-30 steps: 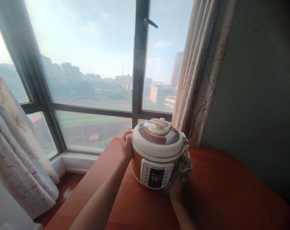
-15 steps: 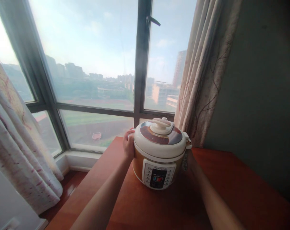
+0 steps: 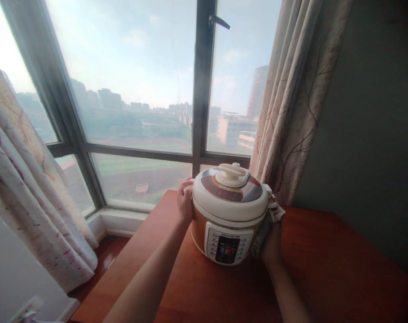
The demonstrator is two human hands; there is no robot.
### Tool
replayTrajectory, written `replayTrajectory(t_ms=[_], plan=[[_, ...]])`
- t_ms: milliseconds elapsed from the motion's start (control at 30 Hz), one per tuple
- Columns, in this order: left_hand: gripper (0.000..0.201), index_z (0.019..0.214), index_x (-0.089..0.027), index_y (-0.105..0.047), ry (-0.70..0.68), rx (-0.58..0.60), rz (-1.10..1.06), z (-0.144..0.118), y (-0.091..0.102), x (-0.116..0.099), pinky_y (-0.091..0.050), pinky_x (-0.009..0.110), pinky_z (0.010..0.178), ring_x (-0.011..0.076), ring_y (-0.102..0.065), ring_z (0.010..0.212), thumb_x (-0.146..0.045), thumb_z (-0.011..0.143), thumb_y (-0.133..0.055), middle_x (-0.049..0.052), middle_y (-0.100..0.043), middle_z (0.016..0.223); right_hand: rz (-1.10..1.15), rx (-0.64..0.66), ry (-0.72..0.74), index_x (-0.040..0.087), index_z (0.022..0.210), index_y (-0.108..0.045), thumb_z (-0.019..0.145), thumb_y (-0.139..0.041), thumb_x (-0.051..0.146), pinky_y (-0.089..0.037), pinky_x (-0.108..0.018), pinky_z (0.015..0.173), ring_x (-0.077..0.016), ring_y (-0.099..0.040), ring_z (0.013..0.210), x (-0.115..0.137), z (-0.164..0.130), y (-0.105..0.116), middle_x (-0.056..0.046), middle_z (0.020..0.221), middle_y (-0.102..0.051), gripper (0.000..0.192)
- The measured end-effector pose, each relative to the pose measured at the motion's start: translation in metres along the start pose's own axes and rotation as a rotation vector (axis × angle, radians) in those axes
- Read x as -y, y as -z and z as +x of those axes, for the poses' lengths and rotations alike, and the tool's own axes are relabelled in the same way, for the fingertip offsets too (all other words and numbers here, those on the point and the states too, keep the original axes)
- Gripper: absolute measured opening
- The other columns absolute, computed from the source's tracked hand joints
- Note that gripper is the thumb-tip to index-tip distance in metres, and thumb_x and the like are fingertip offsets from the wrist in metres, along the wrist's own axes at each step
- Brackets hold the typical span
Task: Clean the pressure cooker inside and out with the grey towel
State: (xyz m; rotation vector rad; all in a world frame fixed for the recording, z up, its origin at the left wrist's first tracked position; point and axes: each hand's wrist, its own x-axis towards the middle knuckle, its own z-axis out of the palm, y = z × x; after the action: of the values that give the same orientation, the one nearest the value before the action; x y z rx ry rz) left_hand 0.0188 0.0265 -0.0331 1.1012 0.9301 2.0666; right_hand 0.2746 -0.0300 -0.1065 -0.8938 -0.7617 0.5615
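Observation:
A white and brown electric pressure cooker [image 3: 229, 211] stands on a reddish wooden table [image 3: 325, 269] by the window, its control panel facing me. My left hand [image 3: 185, 202] grips the cooker's left side at the lid rim. My right hand [image 3: 271, 240] holds a grey cloth [image 3: 268, 222] pressed against the cooker's right side, below the lid's hinge.
A large window [image 3: 136, 89] with a dark frame fills the back. Patterned curtains hang at the left [image 3: 28, 197] and at the right [image 3: 291, 103], close behind the cooker. A dark wall [image 3: 372, 125] borders the table on the right. Wooden floor lies at the lower left.
My right hand with the cloth moved from the cooker's lower right front, back behind its side, then out again to press the cloth on the right side. The left hand stayed put.

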Motion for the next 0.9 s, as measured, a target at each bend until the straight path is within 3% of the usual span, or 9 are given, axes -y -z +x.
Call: replayTrajectory(t_ms=[167,200,233,333,400,467,600,733,900], plan=[[0.021,0.088,-0.018,-0.067,-0.007,0.001,0.027,0.001,0.002,0.001,-0.038,0.040,0.105,0.0290,-0.057,0.120,-0.031,0.074,-0.057,0.011,-0.064,0.129,-0.163,-0.247,-0.025,0.019,0.113,-0.066,0.092,-0.044,0.048,-0.053,-0.042,0.087,-0.0256,-0.065,0.099,0.002,-0.084,-0.001,-0.006,0.102,-0.071,0.042],[0.021,0.088,-0.018,-0.067,-0.005,0.001,0.032,0.001,0.002,0.001,-0.038,0.040,0.105,0.0291,-0.057,0.120,-0.031,0.074,-0.057,0.011,-0.064,0.129,-0.221,-0.243,-0.003,0.018,0.118,-0.064,0.092,-0.046,0.047,-0.051,-0.045,0.092,-0.0278,-0.063,0.106,0.003,-0.102,-0.003,-0.008,0.109,-0.069,0.043],[0.021,0.088,-0.018,-0.067,-0.007,0.000,0.036,0.002,0.002,0.001,-0.038,0.040,0.104,0.0291,-0.057,0.120,-0.031,0.074,-0.057,0.011,-0.065,0.129,-0.264,-0.208,0.059,0.016,0.124,-0.061,0.092,-0.047,0.047,-0.048,-0.049,0.097,-0.0299,-0.061,0.113,0.006,-0.117,-0.004,-0.011,0.116,-0.067,0.046],[0.021,0.087,-0.018,-0.067,-0.025,0.006,0.034,0.003,0.002,0.001,-0.039,0.039,0.103,0.0288,-0.058,0.118,-0.030,0.074,-0.057,0.011,-0.066,0.125,-0.381,0.073,0.355,0.013,0.145,-0.043,0.092,-0.047,0.048,-0.039,-0.059,0.106,-0.0358,-0.050,0.129,0.021,-0.139,-0.007,-0.020,0.140,-0.051,0.063],[0.021,0.087,-0.018,-0.067,-0.034,0.011,0.025,0.003,0.002,0.003,-0.040,0.039,0.102,0.0286,-0.059,0.117,-0.031,0.074,-0.057,0.011,-0.067,0.122,-0.488,0.242,0.563,0.013,0.150,-0.036,0.092,-0.048,0.048,-0.035,-0.063,0.108,-0.0394,-0.040,0.137,0.040,-0.132,-0.011,-0.022,0.148,-0.043,0.069],[0.021,0.087,-0.018,-0.067,-0.026,0.006,0.016,0.004,0.003,0.005,-0.041,0.038,0.100,0.0283,-0.059,0.115,-0.032,0.074,-0.058,0.011,-0.067,0.123,-0.635,0.337,0.751,0.016,0.149,-0.040,0.090,-0.050,0.046,-0.029,-0.064,0.111,-0.0410,-0.031,0.143,0.062,-0.113,-0.019,-0.019,0.149,-0.044,0.067],[0.021,0.089,-0.018,-0.067,-0.010,0.004,0.010,0.004,0.004,0.008,-0.042,0.037,0.097,0.0277,-0.060,0.113,-0.030,0.073,-0.058,0.010,-0.065,0.126,-0.869,0.382,0.956,0.019,0.147,-0.043,0.083,-0.058,0.040,-0.025,-0.057,0.114,-0.0378,-0.034,0.142,0.104,-0.067,-0.044,-0.014,0.144,-0.053,0.069],[0.023,0.090,-0.018,-0.067,-0.004,0.008,0.028,0.003,0.004,0.007,-0.045,0.035,0.090,0.0259,-0.061,0.107,-0.031,0.074,-0.058,0.010,-0.065,0.126,-0.860,0.405,0.985,0.021,0.135,-0.053,0.077,-0.059,0.031,-0.024,-0.054,0.117,-0.0326,-0.044,0.136,0.123,-0.029,-0.061,-0.009,0.137,-0.059,0.060],[0.022,0.090,-0.018,-0.066,0.003,0.004,0.029,0.003,0.004,0.008,-0.046,0.032,0.082,0.0241,-0.063,0.100,-0.032,0.075,-0.057,0.010,-0.063,0.131,-0.661,0.273,0.842,0.020,0.133,-0.054,0.083,-0.056,0.034,-0.034,-0.055,0.113,-0.0304,-0.047,0.133,0.113,-0.003,-0.053,-0.012,0.138,-0.056,0.052]])
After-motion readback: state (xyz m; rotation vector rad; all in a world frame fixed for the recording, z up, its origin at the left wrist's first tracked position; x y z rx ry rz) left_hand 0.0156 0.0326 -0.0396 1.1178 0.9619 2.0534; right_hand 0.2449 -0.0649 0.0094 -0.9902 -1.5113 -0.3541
